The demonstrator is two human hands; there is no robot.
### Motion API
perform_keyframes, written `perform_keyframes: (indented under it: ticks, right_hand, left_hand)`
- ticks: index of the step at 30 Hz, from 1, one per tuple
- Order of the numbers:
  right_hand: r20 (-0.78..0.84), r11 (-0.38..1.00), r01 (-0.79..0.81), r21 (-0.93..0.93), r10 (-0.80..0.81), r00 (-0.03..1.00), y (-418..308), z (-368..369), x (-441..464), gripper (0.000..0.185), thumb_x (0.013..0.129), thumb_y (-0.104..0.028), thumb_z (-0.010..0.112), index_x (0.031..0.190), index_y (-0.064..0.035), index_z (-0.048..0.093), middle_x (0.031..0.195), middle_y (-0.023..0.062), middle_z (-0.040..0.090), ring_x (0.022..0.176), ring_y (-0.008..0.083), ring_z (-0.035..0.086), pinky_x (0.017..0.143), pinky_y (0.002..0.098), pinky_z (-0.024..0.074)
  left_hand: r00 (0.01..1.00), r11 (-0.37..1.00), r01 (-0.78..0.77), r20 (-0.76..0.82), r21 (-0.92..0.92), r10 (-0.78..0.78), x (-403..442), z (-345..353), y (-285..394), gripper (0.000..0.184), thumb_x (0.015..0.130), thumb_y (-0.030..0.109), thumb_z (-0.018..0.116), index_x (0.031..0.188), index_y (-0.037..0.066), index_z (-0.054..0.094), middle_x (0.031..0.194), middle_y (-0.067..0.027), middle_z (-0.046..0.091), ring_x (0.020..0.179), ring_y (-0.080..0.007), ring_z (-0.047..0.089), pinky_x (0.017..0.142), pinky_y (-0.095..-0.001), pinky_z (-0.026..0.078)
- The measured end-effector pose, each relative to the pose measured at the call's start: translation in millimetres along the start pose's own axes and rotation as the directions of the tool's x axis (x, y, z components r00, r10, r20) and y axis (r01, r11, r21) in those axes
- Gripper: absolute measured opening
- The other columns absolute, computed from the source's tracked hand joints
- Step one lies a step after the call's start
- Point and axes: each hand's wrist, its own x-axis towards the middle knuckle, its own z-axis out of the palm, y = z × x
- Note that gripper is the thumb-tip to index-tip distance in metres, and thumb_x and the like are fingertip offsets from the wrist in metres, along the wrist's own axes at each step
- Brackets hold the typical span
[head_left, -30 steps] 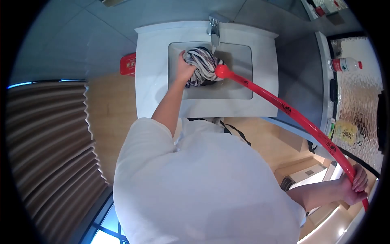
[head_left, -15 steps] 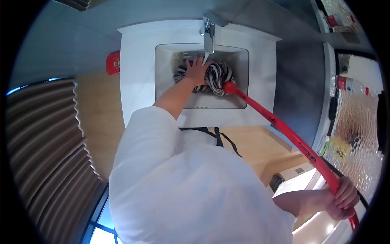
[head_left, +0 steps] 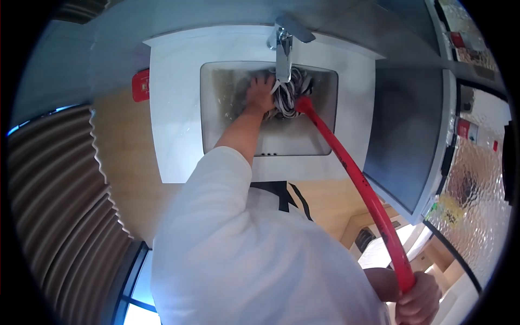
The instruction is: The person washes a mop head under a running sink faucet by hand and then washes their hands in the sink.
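Observation:
In the sink [head_left: 297,142] lies the grey-and-white string head of a mop [head_left: 287,97], beneath the chrome tap [head_left: 284,59]. My left hand [head_left: 260,95] is at the left side of the strands, palm down with fingers spread; whether its fingertips touch them is unclear. From the mop head, a red handle [head_left: 352,168] slants down to the right past my body. Near its far end, my right hand [head_left: 418,299] is wrapped round it at the lower right. Murky water surrounds the strands.
A white counter [head_left: 176,124] frames the basin. On its left is a red object [head_left: 141,85]. A dark-panelled door or cabinet [head_left: 403,135] stands on the right, beside textured glass [head_left: 476,184]. Brown corrugated panelling [head_left: 54,184] fills the lower left.
My right hand has moved left and down with the handle, which now stands steeper. The mop head is bunched further right under the tap, and fewer strands show left of my left hand.

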Motion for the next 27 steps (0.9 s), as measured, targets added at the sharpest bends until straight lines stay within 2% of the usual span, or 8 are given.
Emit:
perform_keyframes:
  ticks: [4, 5, 6, 10, 15, 23, 25, 27]
  right_hand:
    - [-0.307, 0.956, -0.167, -0.241, 0.088, 0.948, -92.4, -37.4, -76.0, 0.044, 0.084, -0.032, 0.074, 0.059, -0.0191, 0.040, 0.047, -0.0073, 0.042, 0.038, 0.0064, 0.040, 0.041, 0.0195, 0.0353]
    - [-0.423, 0.866, -0.323, -0.382, 0.147, 0.894, -114.6, -37.3, -98.3, 0.042, 0.082, -0.037, 0.078, 0.066, -0.0186, 0.044, 0.051, -0.0064, 0.042, 0.049, 0.0086, 0.047, 0.057, 0.0236, 0.0415]
    - [-0.501, 0.873, -0.422, -0.243, 0.259, 0.826, -124.1, -31.7, -111.5, 0.041, 0.082, -0.039, 0.078, 0.072, -0.0170, 0.045, 0.060, -0.0038, 0.043, 0.074, 0.0147, 0.054, 0.077, 0.0294, 0.0410]
    - [-0.720, 0.823, -0.555, -0.119, 0.313, 0.619, -154.9, -19.4, -181.3, 0.037, 0.084, -0.037, 0.074, 0.082, -0.0098, 0.049, 0.101, 0.0105, 0.048, 0.114, 0.0325, 0.044, 0.114, 0.0524, 0.0294]
    - [-0.845, 0.884, -0.449, 0.132, 0.338, 0.415, -173.0, -11.6, -274.0, 0.024, 0.092, -0.023, 0.063, 0.104, -0.0029, 0.058, 0.124, 0.0176, 0.055, 0.130, 0.0386, 0.048, 0.116, 0.0582, 0.0337]
    - [-0.973, 0.955, -0.193, 0.223, 0.205, -0.109, -205.2, -42.0, -459.7, 0.026, 0.097, -0.025, 0.058, 0.093, -0.0007, 0.066, 0.102, 0.0142, 0.068, 0.108, 0.0345, 0.064, 0.109, 0.0577, 0.0432]
    - [-0.893, 0.981, -0.148, 0.129, 0.050, -0.446, -204.5, -53.7, -497.8, 0.029, 0.097, -0.026, 0.054, 0.100, 0.0027, 0.060, 0.096, 0.0182, 0.066, 0.099, 0.0360, 0.066, 0.099, 0.0549, 0.0515]
    - [-0.862, 0.959, -0.236, 0.159, 0.018, -0.507, -198.6, -62.6, -520.2, 0.030, 0.098, -0.028, 0.052, 0.099, 0.0016, 0.058, 0.093, 0.0187, 0.065, 0.096, 0.0360, 0.066, 0.097, 0.0540, 0.0532]
  left_hand:
    - [0.995, 0.992, 0.054, -0.081, -0.111, -0.064, -5.6, -9.3, 6.3, 0.073, 0.068, 0.031, 0.079, 0.134, 0.014, 0.053, 0.130, -0.0172, 0.046, 0.124, -0.0428, 0.046, 0.095, -0.0537, 0.052]
    - [0.991, 0.979, 0.114, -0.049, -0.171, -0.124, -6.0, -16.2, 9.9, 0.075, 0.069, 0.030, 0.079, 0.136, 0.016, 0.050, 0.131, -0.0197, 0.047, 0.124, -0.0445, 0.047, 0.096, -0.0536, 0.051]
    - [0.982, 0.957, 0.181, -0.007, -0.229, -0.187, -10.3, -17.4, 11.0, 0.077, 0.069, 0.030, 0.079, 0.138, 0.017, 0.047, 0.133, -0.0223, 0.047, 0.123, -0.0462, 0.049, 0.098, -0.0535, 0.051]
    - [0.987, 0.936, 0.157, 0.010, -0.315, -0.162, -7.2, -7.0, -5.0, 0.080, 0.069, 0.040, 0.081, 0.136, 0.017, 0.044, 0.135, -0.0290, 0.047, 0.126, -0.0477, 0.051, 0.100, -0.0514, 0.050]
    - [0.955, 0.916, 0.266, 0.212, -0.299, -0.208, -20.7, -30.8, -10.1, 0.087, 0.068, 0.046, 0.083, 0.141, 0.017, 0.045, 0.139, -0.0306, 0.047, 0.127, -0.0487, 0.051, 0.104, -0.0493, 0.048]
    - [0.906, 0.954, 0.260, 0.378, -0.149, -0.188, -58.8, -54.2, -15.8, 0.104, 0.067, 0.047, 0.086, 0.153, 0.021, 0.035, 0.152, -0.0242, 0.037, 0.139, -0.0442, 0.041, 0.112, -0.0484, 0.043]
    - [0.900, 0.966, 0.236, 0.398, -0.108, -0.176, -65.3, -54.5, -20.0, 0.106, 0.067, 0.047, 0.086, 0.156, 0.022, 0.032, 0.153, -0.0238, 0.035, 0.141, -0.0435, 0.038, 0.113, -0.0482, 0.042]
    - [0.922, 0.974, 0.210, 0.348, -0.081, -0.169, -68.9, -53.1, -18.8, 0.107, 0.068, 0.046, 0.086, 0.157, 0.023, 0.030, 0.154, -0.0221, 0.032, 0.142, -0.0429, 0.034, 0.114, -0.0479, 0.041]
